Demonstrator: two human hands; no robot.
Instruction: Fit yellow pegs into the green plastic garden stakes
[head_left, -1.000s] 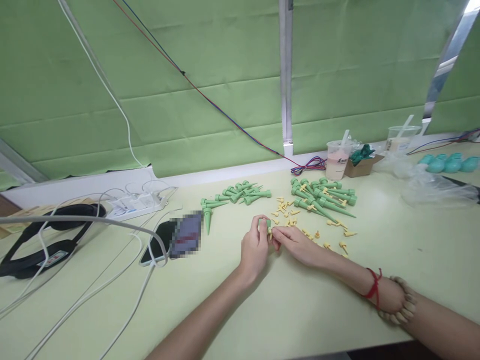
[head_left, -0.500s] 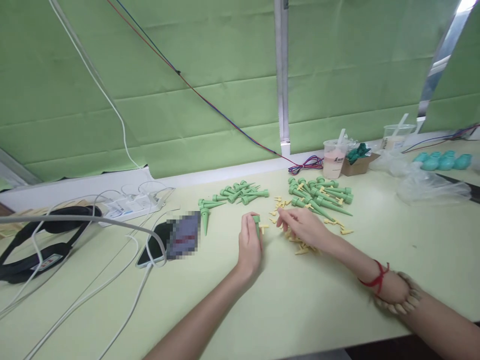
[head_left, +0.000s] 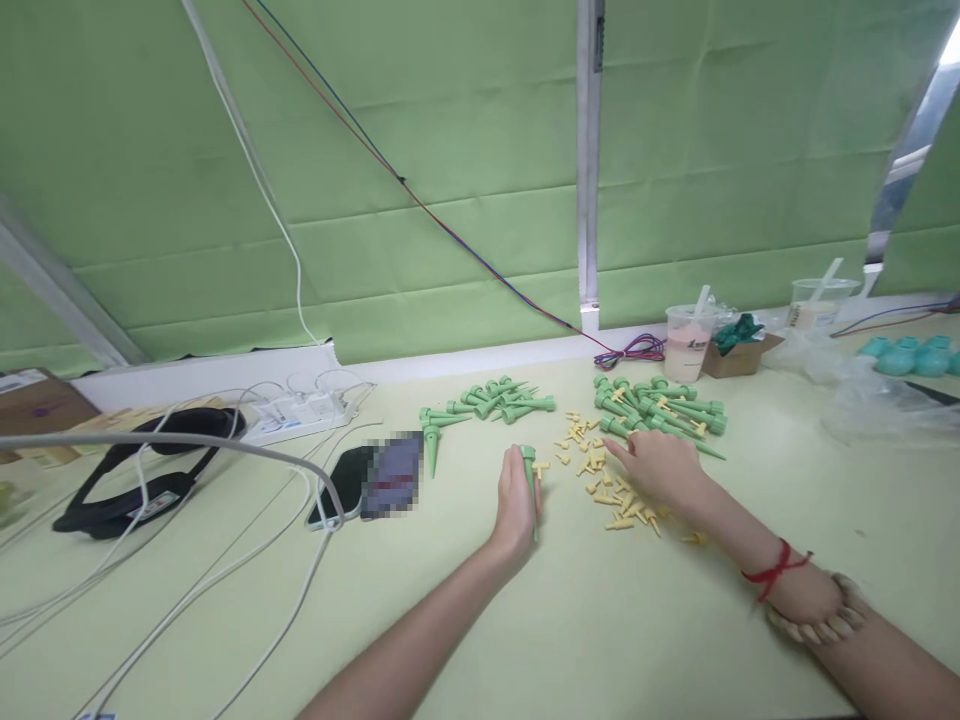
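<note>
A pale green counter runs along a green-papered wall, and we sit at it with both arms stretched forward. Our left hand rests on the counter with its fingers wrapped around a green spike, whose tip points back toward us. Our right hand lies palm down over the scattered small yellow pieces, fingers loosely spread and touching them; we cannot tell whether any piece is pinched. One pile of green spikes lies beyond the left hand, another pile just beyond the right. A phone and white cables lie to the left.
</note>
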